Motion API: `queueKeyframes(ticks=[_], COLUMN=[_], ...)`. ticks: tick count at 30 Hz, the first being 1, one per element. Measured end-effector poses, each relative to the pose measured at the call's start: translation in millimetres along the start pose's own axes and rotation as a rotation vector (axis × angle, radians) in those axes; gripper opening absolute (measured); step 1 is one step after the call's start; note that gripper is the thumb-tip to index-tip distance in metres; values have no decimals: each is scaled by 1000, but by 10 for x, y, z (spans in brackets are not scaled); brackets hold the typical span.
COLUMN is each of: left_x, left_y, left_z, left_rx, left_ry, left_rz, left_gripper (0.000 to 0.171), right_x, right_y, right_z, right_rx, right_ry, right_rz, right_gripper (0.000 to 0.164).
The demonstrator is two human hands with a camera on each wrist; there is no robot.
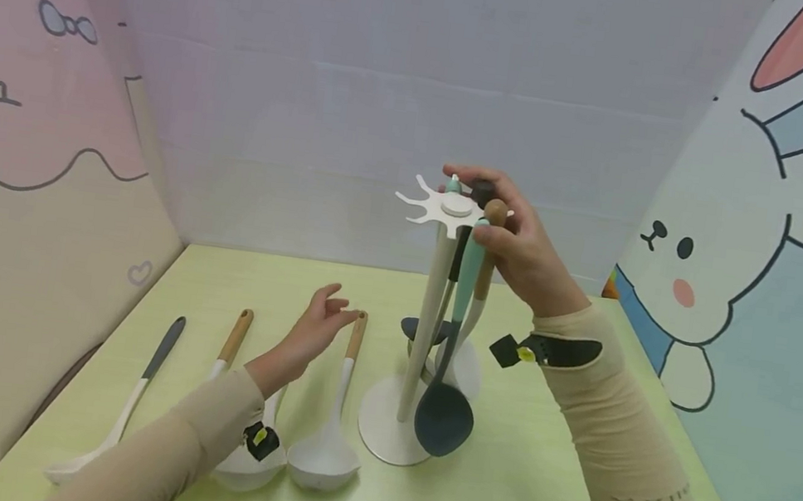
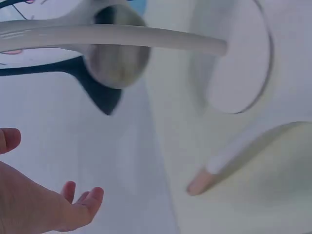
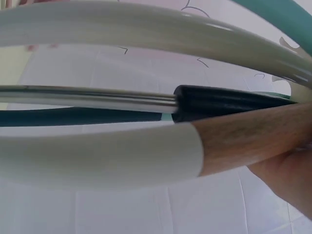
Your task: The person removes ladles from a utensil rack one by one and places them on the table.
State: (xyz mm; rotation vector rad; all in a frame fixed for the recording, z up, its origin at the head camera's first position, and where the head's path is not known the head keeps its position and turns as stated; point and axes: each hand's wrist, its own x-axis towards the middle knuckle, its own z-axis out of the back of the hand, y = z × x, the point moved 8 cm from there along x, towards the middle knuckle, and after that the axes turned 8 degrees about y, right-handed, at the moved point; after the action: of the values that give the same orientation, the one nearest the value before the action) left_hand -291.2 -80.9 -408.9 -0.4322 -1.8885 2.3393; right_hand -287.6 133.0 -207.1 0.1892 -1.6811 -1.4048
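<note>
On the table stands a white utensil rack (image 1: 431, 304) with a hooked top and a round base. Utensils hang on its right side: a dark ladle (image 1: 444, 421) with a mint handle, a white utensil with a wooden handle (image 3: 243, 139), and a metal one with a black handle (image 3: 224, 103). My right hand (image 1: 522, 249) grips round these handle tops, thumb on the mint handle, fingers behind the hooks. Left of the rack, my left hand (image 1: 315, 330) holds nothing, fingers loosely spread. Near its fingertips is the wooden-handled end of a white ladle (image 1: 324, 454) on the table.
Further left lie a white utensil with a wooden handle (image 1: 236, 335), partly hidden by my left arm, and a white one with a grey handle (image 1: 165, 347). Printed cloth walls (image 1: 386, 132) enclose the table at the back and both sides.
</note>
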Motion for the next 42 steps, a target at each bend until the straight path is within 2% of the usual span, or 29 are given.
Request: queueKeyframes(ticks=[2, 6, 10, 12, 16, 20, 23, 26, 30, 35, 42], left_x=[-69, -263, -501, -611, -773, -860, -874, -855, -821, -795, -790], left_y=[-354, -1026, -1561, -1767, -2081, -2278, -2353, -2381, -2389, -2394, -2413], left_z=[14, 37, 20, -7, -121, -305, -435, -516, -545, -515, -447], left_rx=[-11, -27, 35, 99, 243, 372, 425, 434, 419, 406, 415], left_ry=[-16, -31, -47, -74, -130, -152, -152, -152, -176, -207, -241], left_rz=[-142, -465, -759, -873, -1064, -1228, -1307, -1327, -1302, -1280, -1295], left_gripper=[69, 68, 71, 72, 66, 52, 44, 38, 31, 23, 20], right_x=[-10, -36, -102, -187, -481, -805, -988, -1115, -1219, -1285, -1294], right_y=[-22, -52, -2, 69, 239, 255, 128, -61, -343, -638, -844], right_z=[14, 61, 133, 158, 131, -6, -138, -260, -371, -448, -532], right_rx=[8, 19, 16, -28, -222, -407, -474, -497, -519, -542, -580], right_ry=[-3, -30, -135, -218, -393, -499, -501, -460, -404, -388, -362], right_rz=[5, 24, 74, 122, 244, 352, 410, 412, 313, 154, 70], right_gripper=[72, 84, 92, 82, 51, 41, 38, 42, 40, 50, 42])
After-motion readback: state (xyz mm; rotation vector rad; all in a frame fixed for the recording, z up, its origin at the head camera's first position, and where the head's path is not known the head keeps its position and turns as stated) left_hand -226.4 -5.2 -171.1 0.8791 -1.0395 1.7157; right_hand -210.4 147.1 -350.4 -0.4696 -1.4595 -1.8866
